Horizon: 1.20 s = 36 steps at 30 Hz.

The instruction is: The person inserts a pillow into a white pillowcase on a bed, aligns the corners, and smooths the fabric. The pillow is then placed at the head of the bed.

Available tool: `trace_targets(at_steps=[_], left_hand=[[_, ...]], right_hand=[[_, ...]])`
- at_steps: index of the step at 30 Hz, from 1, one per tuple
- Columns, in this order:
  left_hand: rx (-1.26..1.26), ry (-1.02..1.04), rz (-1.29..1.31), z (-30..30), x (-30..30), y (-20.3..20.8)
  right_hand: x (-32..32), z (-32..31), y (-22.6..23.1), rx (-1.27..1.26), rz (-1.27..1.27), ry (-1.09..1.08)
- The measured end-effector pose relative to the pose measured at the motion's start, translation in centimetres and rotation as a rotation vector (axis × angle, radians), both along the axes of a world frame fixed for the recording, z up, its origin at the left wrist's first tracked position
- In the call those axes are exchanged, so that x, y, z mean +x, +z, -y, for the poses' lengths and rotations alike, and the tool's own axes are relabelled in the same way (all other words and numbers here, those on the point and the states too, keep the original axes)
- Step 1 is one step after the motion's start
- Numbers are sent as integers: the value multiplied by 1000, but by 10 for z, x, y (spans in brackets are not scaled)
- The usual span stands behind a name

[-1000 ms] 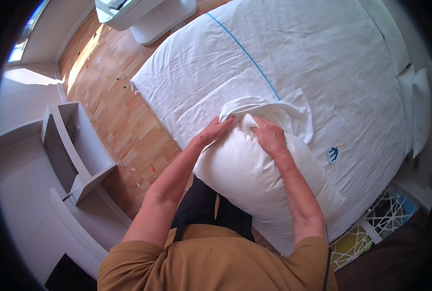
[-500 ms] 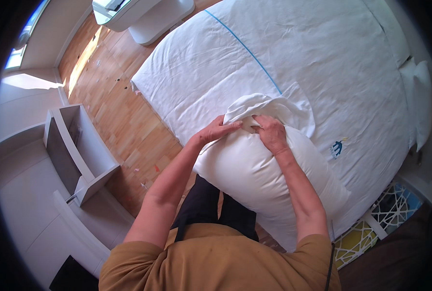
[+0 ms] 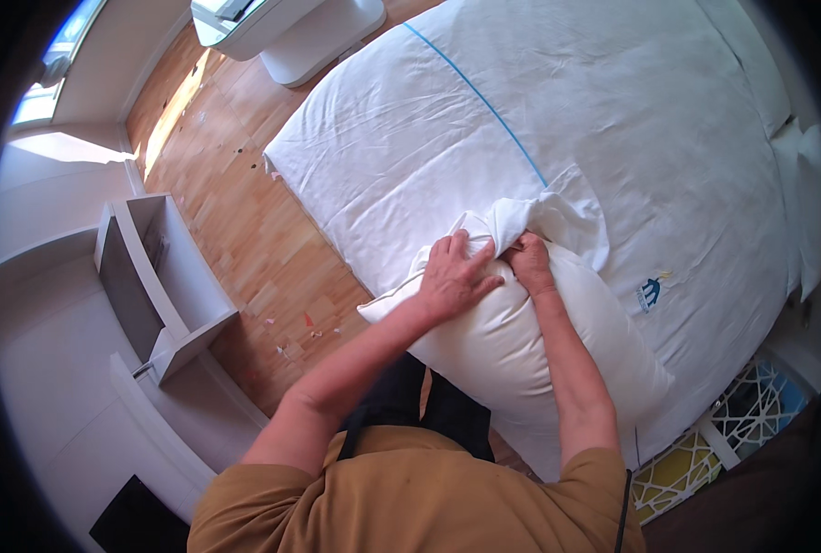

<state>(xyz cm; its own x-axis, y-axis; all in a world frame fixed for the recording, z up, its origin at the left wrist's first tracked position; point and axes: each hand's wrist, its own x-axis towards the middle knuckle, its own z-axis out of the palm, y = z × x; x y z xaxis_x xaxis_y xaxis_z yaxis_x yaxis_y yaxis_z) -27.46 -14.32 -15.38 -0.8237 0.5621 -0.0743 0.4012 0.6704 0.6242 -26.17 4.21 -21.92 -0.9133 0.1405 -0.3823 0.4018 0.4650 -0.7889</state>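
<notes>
A plump white pillow [image 3: 484, 336] lies across the near edge of the bed, in front of my body. At its far end the loose white pillowcase [image 3: 567, 217] is bunched and folded back. My left hand [image 3: 455, 276] rests on the pillow's far left part, its fingers spread and thumb apart, beside the gathered cloth. Just to the right, my right hand [image 3: 530, 265] has its fingers closed on the pillowcase where it meets the pillow; the fingertips are hidden in the folds.
White bedding [image 3: 632, 111] with a blue stripe [image 3: 484, 101] covers the bed, and more pillows [image 3: 809, 207] stand at its right end. Left are a wood floor [image 3: 245, 212] with small scraps and an open-fronted white cabinet [image 3: 185, 267]. A white rounded piece of furniture [image 3: 309, 41] stands far off.
My left hand has moved right and down from the cloth's edge onto the pillow, its fingers spreading. The bunched cloth has shifted right; the pillow's left corner now shows. The right hand stays near its place.
</notes>
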Motion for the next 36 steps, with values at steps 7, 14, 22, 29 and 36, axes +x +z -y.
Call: trace_targets(at_steps=[7,14,22,29,36], left_hand=[[36,104,-113,-14,21,2],[174,373,30,-20,4,-13],[187,111,34,-18,9,-3],[351,219,59,5,18,11],[366,517,511,19,-22,-23]], right_hand=[[1,-5,-12,-618,179,-253],[9,11,-3,-6,-64,47],[29,9,-38,339,-33,195],[25,10,-8,-274,-124,-146],[25,18,-16,-508,41,-183]])
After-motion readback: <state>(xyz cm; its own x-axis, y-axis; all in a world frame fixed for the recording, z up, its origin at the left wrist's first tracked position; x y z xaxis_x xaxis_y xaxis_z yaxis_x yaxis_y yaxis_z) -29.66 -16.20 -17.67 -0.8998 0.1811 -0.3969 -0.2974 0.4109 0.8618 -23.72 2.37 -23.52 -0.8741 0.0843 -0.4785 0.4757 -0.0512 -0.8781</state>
